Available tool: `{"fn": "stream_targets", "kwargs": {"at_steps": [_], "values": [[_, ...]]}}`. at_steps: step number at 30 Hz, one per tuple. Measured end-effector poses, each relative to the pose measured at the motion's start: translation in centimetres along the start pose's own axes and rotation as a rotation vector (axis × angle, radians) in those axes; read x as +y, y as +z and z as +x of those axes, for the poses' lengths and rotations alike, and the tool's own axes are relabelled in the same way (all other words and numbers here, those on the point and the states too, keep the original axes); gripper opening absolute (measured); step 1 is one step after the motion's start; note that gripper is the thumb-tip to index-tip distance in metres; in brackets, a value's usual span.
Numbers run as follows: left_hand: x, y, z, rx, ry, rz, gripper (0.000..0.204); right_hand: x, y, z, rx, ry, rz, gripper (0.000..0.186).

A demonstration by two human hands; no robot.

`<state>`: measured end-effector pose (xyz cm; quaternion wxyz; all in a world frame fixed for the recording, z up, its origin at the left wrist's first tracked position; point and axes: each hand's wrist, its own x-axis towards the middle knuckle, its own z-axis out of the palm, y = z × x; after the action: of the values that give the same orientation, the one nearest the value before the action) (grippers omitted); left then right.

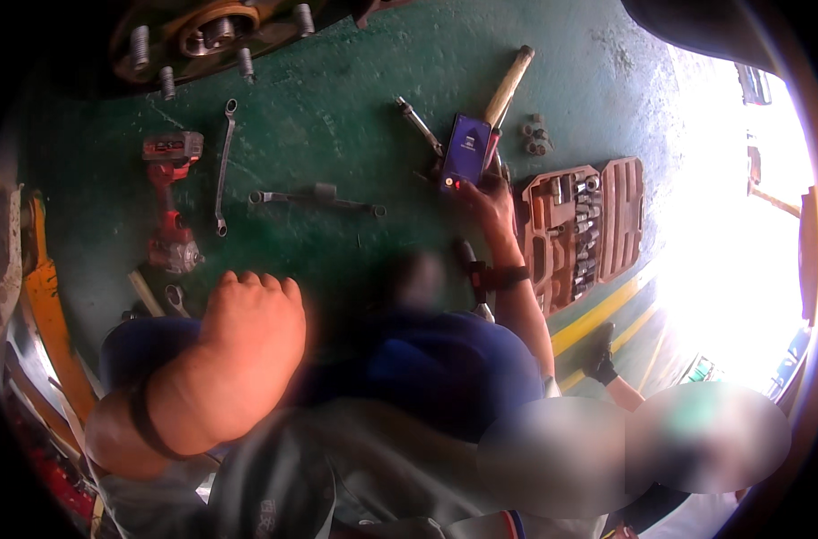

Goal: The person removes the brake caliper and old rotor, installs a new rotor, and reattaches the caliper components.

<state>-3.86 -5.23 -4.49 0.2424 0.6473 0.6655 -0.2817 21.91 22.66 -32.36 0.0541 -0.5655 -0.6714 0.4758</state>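
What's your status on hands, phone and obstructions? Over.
Right hand holding phone, lit. Left hand curled, palm hidden. Phone's face mostly unobstructed; wooden handle partly behind it.

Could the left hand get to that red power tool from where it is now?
Probably yes: the left hand looks close to the red power tool, and nothing visible lies between them.

Studded hub (219,34) cut off above, phone (467,151) text too small
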Motion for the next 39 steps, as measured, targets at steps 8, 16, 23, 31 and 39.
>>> {"fn": "stream_targets", "kwargs": {"at_steps": [8,16,23,31,39], "values": [[0.9,-1.2,1.5,0.005,0.02,0.005,0.013,1.0,0.6,0.5,0.093,-0.069,-0.151,0.067],[0.3,-0.5,2.1,0.007,0.018,0.023,0.009,-1.4,1.1,-3.0,0.173,-0.083,-0.193,0.071],[-0.1,-0.9,2.1,-0.008,0.044,0.027,0.005,-4.5,1.7,-4.6,0.25,-0.04,-0.371,0.089],[0.3,-1.3,2.6,-0.121,0.028,-0.004,0.01,-6.2,3.5,-3.2,0.317,-0.001,-0.569,0.097],[0.1,-1.3,2.9,-0.123,0.033,-0.008,0.011,-7.2,4.5,-2.6,0.325,0.11,-0.544,0.086]]}}
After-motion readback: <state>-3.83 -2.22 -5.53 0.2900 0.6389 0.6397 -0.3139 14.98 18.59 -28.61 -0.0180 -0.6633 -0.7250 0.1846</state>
